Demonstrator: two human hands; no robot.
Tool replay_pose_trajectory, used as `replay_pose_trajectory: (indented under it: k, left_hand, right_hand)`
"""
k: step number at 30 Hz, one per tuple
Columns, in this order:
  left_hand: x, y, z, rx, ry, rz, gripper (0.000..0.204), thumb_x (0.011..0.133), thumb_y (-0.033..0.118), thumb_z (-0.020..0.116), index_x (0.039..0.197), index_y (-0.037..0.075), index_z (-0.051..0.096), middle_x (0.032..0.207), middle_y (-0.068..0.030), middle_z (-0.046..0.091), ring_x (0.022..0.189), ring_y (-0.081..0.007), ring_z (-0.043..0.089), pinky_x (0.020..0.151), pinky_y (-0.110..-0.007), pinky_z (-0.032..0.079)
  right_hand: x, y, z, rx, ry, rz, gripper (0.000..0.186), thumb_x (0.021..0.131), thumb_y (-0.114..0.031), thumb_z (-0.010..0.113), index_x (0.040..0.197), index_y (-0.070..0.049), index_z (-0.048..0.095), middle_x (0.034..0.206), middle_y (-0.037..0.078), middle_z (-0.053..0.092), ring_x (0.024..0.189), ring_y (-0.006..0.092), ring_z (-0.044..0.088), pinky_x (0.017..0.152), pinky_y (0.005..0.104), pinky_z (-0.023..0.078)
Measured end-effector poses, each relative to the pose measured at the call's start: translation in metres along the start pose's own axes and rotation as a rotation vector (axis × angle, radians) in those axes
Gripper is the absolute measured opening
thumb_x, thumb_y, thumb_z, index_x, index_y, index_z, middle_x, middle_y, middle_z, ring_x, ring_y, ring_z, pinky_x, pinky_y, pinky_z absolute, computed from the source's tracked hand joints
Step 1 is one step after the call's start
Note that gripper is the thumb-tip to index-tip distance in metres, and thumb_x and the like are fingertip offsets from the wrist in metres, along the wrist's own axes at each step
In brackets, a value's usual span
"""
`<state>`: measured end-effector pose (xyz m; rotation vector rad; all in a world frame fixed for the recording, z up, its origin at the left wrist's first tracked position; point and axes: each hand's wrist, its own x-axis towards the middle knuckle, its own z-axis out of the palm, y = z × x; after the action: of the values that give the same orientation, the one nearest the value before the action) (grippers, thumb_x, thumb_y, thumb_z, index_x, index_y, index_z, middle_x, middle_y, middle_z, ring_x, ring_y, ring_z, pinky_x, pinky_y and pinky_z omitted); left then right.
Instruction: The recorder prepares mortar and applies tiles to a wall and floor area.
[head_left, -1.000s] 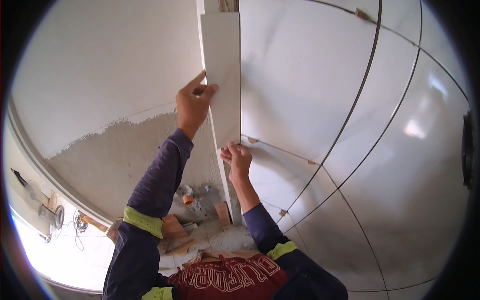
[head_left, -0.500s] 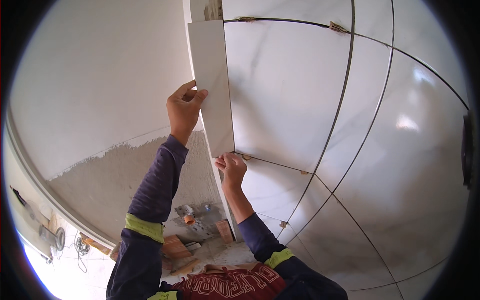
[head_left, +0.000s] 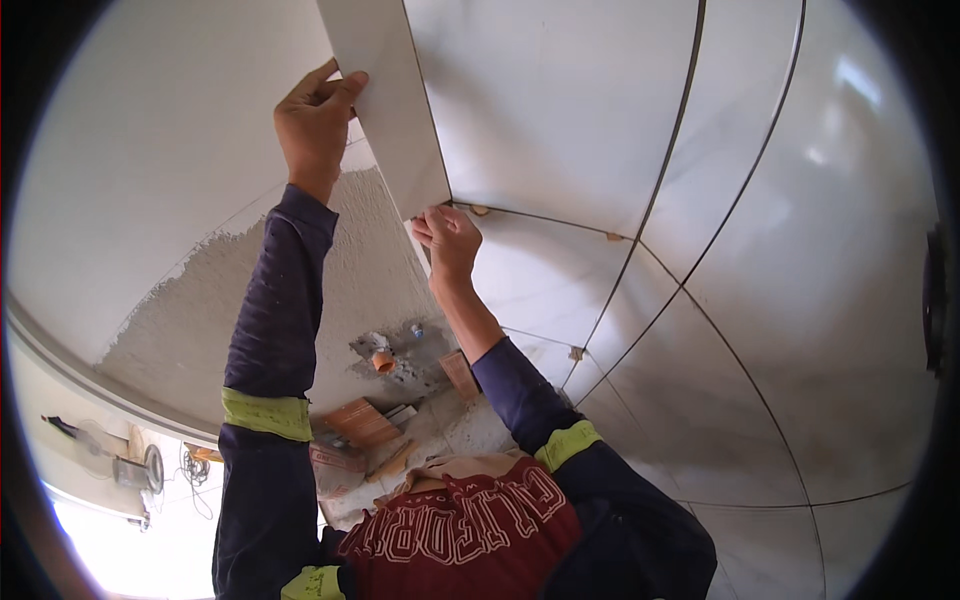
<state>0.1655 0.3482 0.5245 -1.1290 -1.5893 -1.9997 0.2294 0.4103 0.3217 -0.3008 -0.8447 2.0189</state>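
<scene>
My left hand (head_left: 313, 130) grips the left edge of a long, narrow white tile strip (head_left: 395, 120), thumb on its face and fingers at its side. The strip stands lengthwise in the corner between a white wall with a rough grey plaster patch (head_left: 250, 280) and a wall of large glossy marble-look tiles (head_left: 540, 110). At the strip's bottom end, my right hand (head_left: 450, 242) has its fingers curled against the edge. Small wedge pieces (head_left: 614, 236) sit in the tile joints to the right of that hand.
Below the hands, an orange pipe stub (head_left: 382, 362) pokes from the plastered wall. Terracotta boards (head_left: 355, 420), a sack (head_left: 335, 470) and scraps lie on the dusty floor. At the far left, beyond a curved edge, are a coiled cable (head_left: 195, 465) and equipment (head_left: 135, 470). A dark object (head_left: 935, 300) is at the far right.
Both hands and the strip appear higher and farther left in the picture, as the whole view has shifted. My hands keep their grip at the strip's side and bottom end.
</scene>
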Motion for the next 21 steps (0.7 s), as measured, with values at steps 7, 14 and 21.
replay_pose_trajectory:
  k: [7, 14, 21]
  left_hand:
    - [-0.013, 0.000, 0.005, -0.025, -0.030, -0.037, 0.036, 0.082, 0.009, 0.073, 0.115, -0.003, 0.064, 0.086, -0.0088, 0.069, 0.077, -0.0131, 0.066, 0.070, -0.029, 0.058]
    - [-0.007, 0.003, 0.012, 0.002, -0.001, -0.038, 0.035, 0.083, 0.008, 0.073, 0.115, -0.002, 0.064, 0.085, -0.0074, 0.069, 0.073, -0.0115, 0.064, 0.069, -0.027, 0.057]
    - [-0.014, -0.015, -0.003, 0.216, 0.062, 0.053, 0.039, 0.081, 0.017, 0.075, 0.113, -0.002, 0.066, 0.076, -0.0050, 0.066, 0.069, -0.0077, 0.057, 0.066, -0.024, 0.048]
  right_hand:
    - [0.001, 0.004, -0.007, 0.019, 0.057, -0.022, 0.019, 0.085, -0.010, 0.062, 0.093, 0.007, 0.060, 0.082, 0.015, 0.066, 0.072, 0.0222, 0.068, 0.068, 0.0311, 0.058]
    - [0.012, 0.000, -0.006, 0.024, 0.059, -0.018, 0.018, 0.085, -0.011, 0.064, 0.091, 0.006, 0.060, 0.079, 0.013, 0.066, 0.072, 0.0204, 0.068, 0.066, 0.0301, 0.057]
    - [0.006, 0.018, -0.012, -0.008, 0.007, 0.018, 0.015, 0.086, -0.012, 0.065, 0.090, 0.002, 0.059, 0.079, 0.010, 0.065, 0.070, 0.0169, 0.065, 0.066, 0.0303, 0.057]
